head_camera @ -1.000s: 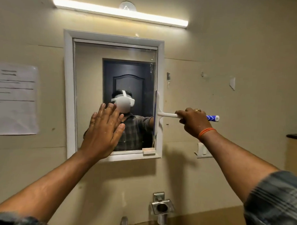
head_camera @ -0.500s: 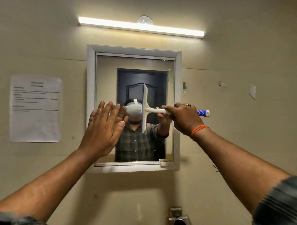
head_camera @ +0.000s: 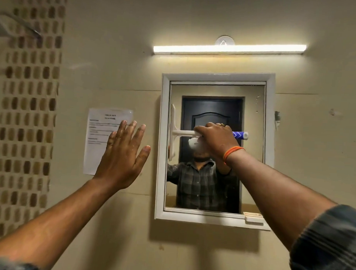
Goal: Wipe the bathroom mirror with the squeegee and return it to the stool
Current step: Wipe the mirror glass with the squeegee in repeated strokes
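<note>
The person is gripping the squeegee (head_camera: pixel 181 133) in the right hand (head_camera: pixel 215 139), fingers curling over the white shaft just ahead of the blue end of the handle, which is poking out of the fist toward 3 o'clock. From that fist the shaft is running toward 9 o'clock to the blade, which is standing upright against the glass at the left edge of the mirror (head_camera: pixel 252 121), right beside the white frame. The tool is looking like light moulded plastic, stiff in the shaft and head, probably with a softer wiping edge, so it is likely taking little effort to carry but needing steady, even pressure to keep the whole edge flat on the glass. The patterned blue end is looking like the part meant for holding; the hand is sitting further forward than that, which is likely giving closer control of the blade at the cost of some reach. The mirror glass itself is fragile and is wanting firm rather than hard pressing. The left hand (head_camera: pixel 123 155) is holding nothing, its fingers straight and spread, raised at about 9 o'clock from the mirror in front of a paper notice (head_camera: pixel 96 144) on the wall; whether the palm is touching the wall cannot be told. The stool is not in view.
</note>
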